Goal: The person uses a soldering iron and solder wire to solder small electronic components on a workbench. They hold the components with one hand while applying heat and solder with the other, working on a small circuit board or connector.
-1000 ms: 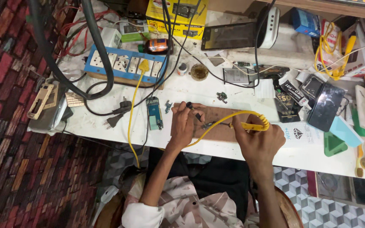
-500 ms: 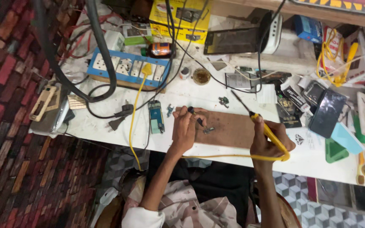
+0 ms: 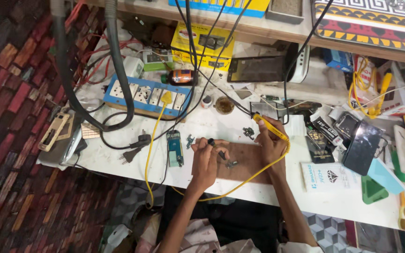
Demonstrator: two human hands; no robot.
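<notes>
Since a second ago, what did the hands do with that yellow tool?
The right hand swung the yellow soldering iron around: it lay sideways by the brown mat, and now its tip points up and left, away from the mat's middle. Its yellow cord trails below. The left hand stayed on the mat, holding a small dark tool.

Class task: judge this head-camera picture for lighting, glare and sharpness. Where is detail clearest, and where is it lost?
Head view: even light on the white bench, soft shadows; left hand and right hand with the yellow soldering iron fairly sharp; small parts too tiny to resolve; the dark phone shows mild glare; the grey hose bows near the frame edge.
</notes>
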